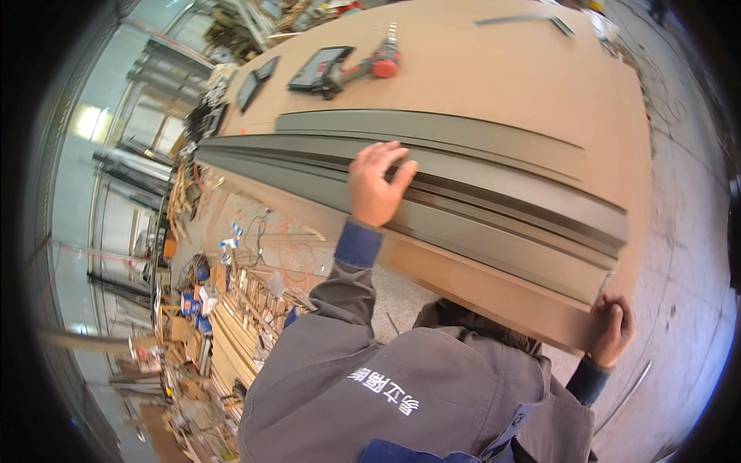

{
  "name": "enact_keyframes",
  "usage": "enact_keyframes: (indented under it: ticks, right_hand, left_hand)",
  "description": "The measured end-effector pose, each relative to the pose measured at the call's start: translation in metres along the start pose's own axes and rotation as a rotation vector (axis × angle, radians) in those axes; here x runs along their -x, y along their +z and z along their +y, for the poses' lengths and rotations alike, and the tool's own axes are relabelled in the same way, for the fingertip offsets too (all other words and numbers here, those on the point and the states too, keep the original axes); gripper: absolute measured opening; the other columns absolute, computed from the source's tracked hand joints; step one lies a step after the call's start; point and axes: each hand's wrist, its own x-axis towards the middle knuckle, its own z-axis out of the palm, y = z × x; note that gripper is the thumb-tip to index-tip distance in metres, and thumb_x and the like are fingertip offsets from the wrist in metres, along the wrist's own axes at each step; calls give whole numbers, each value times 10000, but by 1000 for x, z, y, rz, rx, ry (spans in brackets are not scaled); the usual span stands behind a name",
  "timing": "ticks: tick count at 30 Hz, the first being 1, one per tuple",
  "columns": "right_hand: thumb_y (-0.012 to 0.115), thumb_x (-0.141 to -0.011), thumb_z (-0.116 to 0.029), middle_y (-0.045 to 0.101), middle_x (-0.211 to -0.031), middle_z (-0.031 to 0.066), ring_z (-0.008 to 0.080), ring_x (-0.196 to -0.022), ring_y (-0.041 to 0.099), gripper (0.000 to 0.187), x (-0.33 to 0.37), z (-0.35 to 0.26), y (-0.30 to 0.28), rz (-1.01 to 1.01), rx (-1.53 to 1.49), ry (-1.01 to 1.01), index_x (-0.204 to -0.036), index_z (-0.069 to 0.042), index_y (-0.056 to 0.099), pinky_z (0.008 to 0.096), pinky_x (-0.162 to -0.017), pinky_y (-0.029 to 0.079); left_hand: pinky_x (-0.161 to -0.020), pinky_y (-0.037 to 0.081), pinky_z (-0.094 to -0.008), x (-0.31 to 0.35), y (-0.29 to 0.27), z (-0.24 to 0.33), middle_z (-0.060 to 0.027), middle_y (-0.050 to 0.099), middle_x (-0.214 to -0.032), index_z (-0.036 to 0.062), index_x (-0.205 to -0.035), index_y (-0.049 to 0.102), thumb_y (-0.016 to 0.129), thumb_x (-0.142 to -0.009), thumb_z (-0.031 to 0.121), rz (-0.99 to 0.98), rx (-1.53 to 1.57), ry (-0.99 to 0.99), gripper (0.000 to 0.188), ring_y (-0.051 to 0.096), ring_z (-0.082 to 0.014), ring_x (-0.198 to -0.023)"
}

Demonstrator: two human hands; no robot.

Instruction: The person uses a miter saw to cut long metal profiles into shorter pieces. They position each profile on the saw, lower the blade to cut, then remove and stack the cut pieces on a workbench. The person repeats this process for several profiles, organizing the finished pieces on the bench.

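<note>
- Long grooved profile (525,189), grey-green: we list it lying along the near edge of the table (494,77), running lengthwise; one piece or two laid together, we cannot tell.
- Flat strip (463,139), same colour: just behind it, nearer the table's middle.
- Power drill (363,71): on the table's far left part.
- Left grip (378,181): over the profile near the table's front edge, fingers loosely bent, thumb apart, pinching nothing that we can see.
- Right grip (614,332): at the table's near right corner, beside the profile's end, fingers curled; whether they pinch profile or table edge, we cannot tell.
- Handling, our judgement: thin-walled metal, stiff, modest in weight but awkward in length; smooth faces apt to slide and easily scratched.
- Best hold, our judgement: both long edges, hands well apart either side of the middle, palms clear of the possibly sharp end by the table's right side.
</note>
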Motion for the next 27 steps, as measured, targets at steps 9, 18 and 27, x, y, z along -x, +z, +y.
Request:
enact_keyframes:
  ticks: [9,18,27]
  right_hand:
    - [526,-993,-164,651,-880,105,155,-752,598,253,-2,9,-8,-36,77,-70,-1056,51,642,286,-664,491]
    - [493,-965,-86,622,-828,94,155,-728,574,202,0,-6,4,13,77,5,-989,54,637,263,-675,472]
    - [500,-942,-40,680,-898,126,172,-763,650,194,0,-12,7,81,97,-13,-1003,64,652,298,-696,543]
  left_hand:
    - [-1000,413,-412,10,-5,1,-73,688,-1149,100,-1027,720,730,-837,302,5,-3,-68,277,564,-283,-1152]
    - [-980,420,-423,2,-1,-1,-90,691,-1125,83,-1003,715,719,-838,298,-13,20,-1,271,577,-298,-1129]
    - [-1017,394,-407,5,0,4,-76,675,-1188,91,-1058,715,700,-870,299,-48,18,-51,281,554,-277,-1174]
